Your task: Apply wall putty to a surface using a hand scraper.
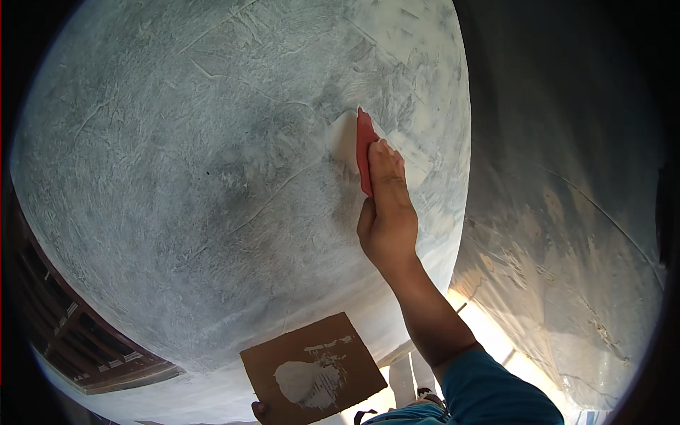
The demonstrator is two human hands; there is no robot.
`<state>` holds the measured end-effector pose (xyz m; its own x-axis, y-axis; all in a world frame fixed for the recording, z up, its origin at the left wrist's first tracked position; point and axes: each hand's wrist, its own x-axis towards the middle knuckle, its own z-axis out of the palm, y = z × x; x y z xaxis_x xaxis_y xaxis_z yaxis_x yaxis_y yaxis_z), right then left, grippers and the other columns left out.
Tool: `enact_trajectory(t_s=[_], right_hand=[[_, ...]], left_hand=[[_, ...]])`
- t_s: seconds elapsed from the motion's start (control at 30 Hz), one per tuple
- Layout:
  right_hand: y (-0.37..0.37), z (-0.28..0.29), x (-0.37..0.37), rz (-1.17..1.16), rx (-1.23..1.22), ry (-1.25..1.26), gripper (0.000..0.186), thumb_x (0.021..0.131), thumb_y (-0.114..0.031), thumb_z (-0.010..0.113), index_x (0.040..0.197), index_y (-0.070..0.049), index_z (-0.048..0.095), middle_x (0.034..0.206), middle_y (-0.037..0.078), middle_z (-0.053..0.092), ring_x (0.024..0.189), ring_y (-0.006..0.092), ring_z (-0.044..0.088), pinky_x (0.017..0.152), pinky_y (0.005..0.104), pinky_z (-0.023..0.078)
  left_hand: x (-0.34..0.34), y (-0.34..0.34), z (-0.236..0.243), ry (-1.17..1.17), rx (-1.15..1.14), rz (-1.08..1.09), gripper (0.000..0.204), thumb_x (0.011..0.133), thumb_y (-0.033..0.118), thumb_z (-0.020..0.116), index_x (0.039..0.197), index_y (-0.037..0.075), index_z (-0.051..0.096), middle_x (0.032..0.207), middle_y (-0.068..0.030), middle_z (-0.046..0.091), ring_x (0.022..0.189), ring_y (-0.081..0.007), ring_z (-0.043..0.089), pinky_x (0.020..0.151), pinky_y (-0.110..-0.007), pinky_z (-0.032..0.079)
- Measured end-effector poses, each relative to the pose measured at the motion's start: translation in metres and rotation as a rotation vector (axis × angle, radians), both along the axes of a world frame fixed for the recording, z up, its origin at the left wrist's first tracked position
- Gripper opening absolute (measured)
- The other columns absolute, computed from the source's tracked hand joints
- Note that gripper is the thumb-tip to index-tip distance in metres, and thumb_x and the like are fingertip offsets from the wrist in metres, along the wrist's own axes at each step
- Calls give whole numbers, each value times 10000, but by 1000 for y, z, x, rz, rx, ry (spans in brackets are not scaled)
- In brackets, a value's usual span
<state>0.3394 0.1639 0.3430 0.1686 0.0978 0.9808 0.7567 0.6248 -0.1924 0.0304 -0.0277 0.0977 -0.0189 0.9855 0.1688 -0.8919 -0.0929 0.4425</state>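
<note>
From my remote seat, I see the right hand (389, 223) closed on a red scraper (364, 152), its blade standing nearly upright in the view against the grey-white wall (177, 163), right of the wall's middle. The fingers lie along the scraper's far side; the thumb is lower, near its bottom end. Only the thumb of the left hand (261, 409) shows, hooked over the corner of a brown board (365, 375); I take it as gripping, though the other fingers are hidden.

For an even coat, I'd want the whole blade edge in contact, tilted slightly, under steady pressure, each stroke overlapping the last. I'd keep the board level so the white paste (304, 382) doesn't slide off.

The wall looks mottled: cloudy grey with thin raised ridges, and whiter toward the upper right. A pale patch lies just left of the blade, and white residue marks the scraper's tip. On the board, the paste sits in a smooth mound with streaked smears beside it.
</note>
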Motion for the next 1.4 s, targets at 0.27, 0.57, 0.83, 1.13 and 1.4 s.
enact_trajectory(t_s=[0.27,0.57,0.83,1.13,1.4], right_hand=[[-30,-63,-54,266,-217,-402,663,838,59,529,1486,38,395,1536,242,397,1433,356,399,1201,499,298],[24,-1,18,-24,-72,-53,713,798,171,486,1490,29,388,1504,256,427,1417,393,400,1192,494,317],[-23,-55,-21,129,-114,-309,612,850,75,521,1455,55,434,1484,255,461,1401,375,440,1178,497,337],[1,-78,-26,92,-191,-374,638,857,37,525,1482,50,396,1534,252,392,1444,385,370,1198,530,278],[20,-20,46,-102,-28,-29,662,815,132,520,1465,54,421,1486,239,469,1406,377,431,1183,521,319]], left_hand=[[3,7,-3,-39,13,-32,792,845,436,531,1524,63,368,1525,-181,420,1381,-413,407,1127,-601,332],[7,0,-5,-81,15,-83,785,848,421,539,1523,57,368,1521,-185,424,1376,-414,411,1126,-601,334],[4,-4,-8,-119,37,-78,780,851,407,547,1522,51,369,1518,-188,428,1372,-414,414,1125,-601,336],[5,-3,-13,-163,42,-126,774,854,391,555,1521,45,369,1514,-192,432,1368,-414,418,1124,-601,338],[7,-9,-18,-206,46,-147,769,857,377,563,1520,39,369,1510,-195,436,1364,-415,422,1123,-601,340]])
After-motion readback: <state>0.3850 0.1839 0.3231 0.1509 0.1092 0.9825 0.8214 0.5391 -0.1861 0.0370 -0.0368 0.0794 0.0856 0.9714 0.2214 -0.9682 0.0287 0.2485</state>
